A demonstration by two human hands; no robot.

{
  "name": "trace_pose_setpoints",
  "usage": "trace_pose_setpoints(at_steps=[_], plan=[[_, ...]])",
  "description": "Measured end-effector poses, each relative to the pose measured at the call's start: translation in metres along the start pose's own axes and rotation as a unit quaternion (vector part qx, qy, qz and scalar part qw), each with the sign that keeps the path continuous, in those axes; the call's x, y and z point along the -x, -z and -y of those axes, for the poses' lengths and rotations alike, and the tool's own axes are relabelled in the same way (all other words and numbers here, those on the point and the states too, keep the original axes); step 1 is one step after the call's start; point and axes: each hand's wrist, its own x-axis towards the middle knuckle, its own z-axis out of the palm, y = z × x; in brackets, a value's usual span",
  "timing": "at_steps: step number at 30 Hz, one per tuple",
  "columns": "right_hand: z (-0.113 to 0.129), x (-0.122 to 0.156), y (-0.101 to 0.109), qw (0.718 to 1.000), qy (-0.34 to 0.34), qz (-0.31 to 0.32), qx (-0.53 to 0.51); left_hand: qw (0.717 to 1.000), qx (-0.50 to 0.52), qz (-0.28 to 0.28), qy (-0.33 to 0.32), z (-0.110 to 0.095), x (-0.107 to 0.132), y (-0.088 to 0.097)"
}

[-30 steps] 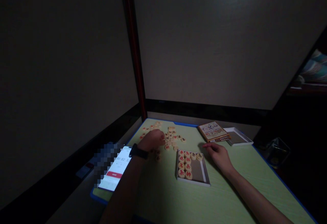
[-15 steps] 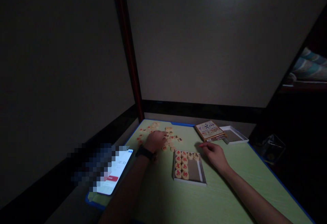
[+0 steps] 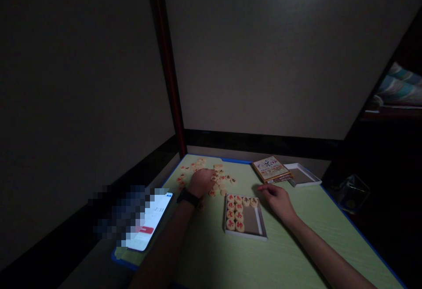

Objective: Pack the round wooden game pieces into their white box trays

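My left hand [image 3: 202,182], with a dark band on its wrist, reaches in among loose round Chinese chess pieces [image 3: 222,186] on the table. Its fingers are closed on a black-marked Chinese chess piece [image 3: 214,178] at the fingertips. In front of me lies a shallow white box tray [image 3: 253,221]. Red-marked pieces [image 3: 239,215] fill its two left columns, and two black-marked pieces [image 3: 249,201] sit at the top right. Just right of the tray rests my right hand [image 3: 277,200], index finger stretched out and the others loosely bent, holding nothing.
A printed game box lid [image 3: 271,169] lies at the back right, overlapping another white tray [image 3: 305,175]. A lit phone [image 3: 150,223] is at the left edge of the green table [image 3: 296,254]. Walls [image 3: 257,60] stand behind and to the left.
My left hand's fingers have shifted slightly, and a black-marked piece now shows at their tips. My right hand and the tray's contents look the same.
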Motion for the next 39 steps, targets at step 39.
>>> trace_pose_setpoints(at_steps=[39], plan=[[0.049,0.037,-0.001,0.921,0.363,-0.023,0.137,0.750,0.651,0.103,-0.051,-0.059,0.015,-0.027]])
